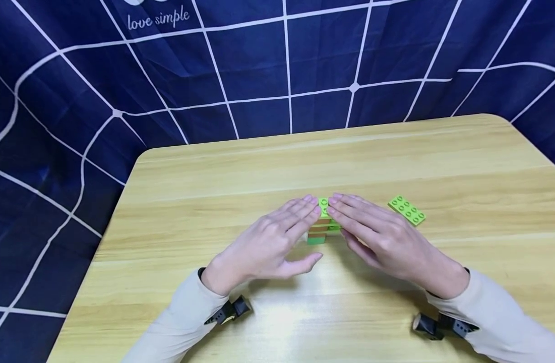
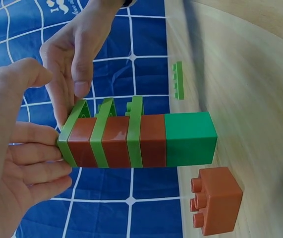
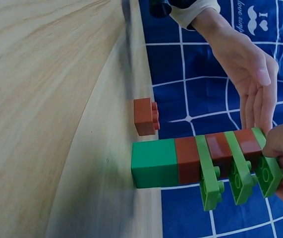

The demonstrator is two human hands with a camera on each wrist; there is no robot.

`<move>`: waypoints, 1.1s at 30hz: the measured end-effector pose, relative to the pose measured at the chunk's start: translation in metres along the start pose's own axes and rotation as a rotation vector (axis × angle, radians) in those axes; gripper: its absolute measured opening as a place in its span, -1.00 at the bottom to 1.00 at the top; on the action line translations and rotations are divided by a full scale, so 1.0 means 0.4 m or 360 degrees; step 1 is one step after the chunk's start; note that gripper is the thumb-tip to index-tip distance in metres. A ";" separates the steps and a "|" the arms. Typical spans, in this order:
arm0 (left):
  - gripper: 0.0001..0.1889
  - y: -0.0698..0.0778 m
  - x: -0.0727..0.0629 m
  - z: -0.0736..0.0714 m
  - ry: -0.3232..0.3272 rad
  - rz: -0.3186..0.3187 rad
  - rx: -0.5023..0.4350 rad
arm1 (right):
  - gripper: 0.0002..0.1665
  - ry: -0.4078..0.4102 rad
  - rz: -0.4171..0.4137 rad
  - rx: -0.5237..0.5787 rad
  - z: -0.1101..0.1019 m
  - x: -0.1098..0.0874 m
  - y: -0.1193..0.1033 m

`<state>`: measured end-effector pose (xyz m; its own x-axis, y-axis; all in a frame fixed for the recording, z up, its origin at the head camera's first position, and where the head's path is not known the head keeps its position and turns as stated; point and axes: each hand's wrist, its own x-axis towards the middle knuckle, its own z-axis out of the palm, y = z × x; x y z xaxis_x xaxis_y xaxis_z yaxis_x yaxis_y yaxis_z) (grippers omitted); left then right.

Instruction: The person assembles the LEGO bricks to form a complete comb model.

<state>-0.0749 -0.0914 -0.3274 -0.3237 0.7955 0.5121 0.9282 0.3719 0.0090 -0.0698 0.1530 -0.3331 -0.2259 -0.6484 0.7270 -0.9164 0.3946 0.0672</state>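
Beneath left hand [image 1: 272, 237] and right hand [image 1: 389, 237], fingers unclenched, stood a brick tower [image 2: 136, 141]; apparent pressing next wanted even force.

**Block tower [image 2: 141, 141] between left hand [image 1: 272, 242] and right hand [image 1: 386, 237]**

The block tower stands on the desk [image 1: 241, 186], its base block [image 2: 190, 140] lowest, bricks [image 2: 152, 141] and plates [image 2: 135, 133] alternating above, the plates jutting rightward. The left hand is at the top plate [image 1: 323, 206] on the left, the right hand on the right. A loose brick [image 2: 221, 202] sits left of the block tower; a loose plate [image 1: 407, 210] lies right, just beyond the right hand. Behind the desk hangs a cloth [image 1: 259, 75].
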 end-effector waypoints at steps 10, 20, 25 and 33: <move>-0.36 -0.004 0.001 -0.002 0.0022 -0.0009 -0.0001 | -0.54 -0.0014 0.0022 0.0014 -0.002 0.002 -0.004; -0.41 -0.004 0.002 -0.004 0.0021 -0.0017 0.0005 | -0.54 -0.0018 0.0026 0.0023 -0.003 0.002 -0.003; -0.42 -0.005 0.004 -0.008 0.0020 -0.0025 0.0009 | -0.54 -0.0018 0.0021 0.0021 -0.003 0.006 -0.001; -0.44 0.001 0.006 -0.013 -0.0005 -0.0034 0.0028 | -0.53 -0.0038 0.0036 0.0023 -0.010 0.006 0.001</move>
<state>-0.0743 -0.0920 -0.3217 -0.3440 0.7889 0.5092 0.9178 0.3970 0.0050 -0.0693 0.1541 -0.3284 -0.2546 -0.6549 0.7115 -0.9155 0.4003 0.0409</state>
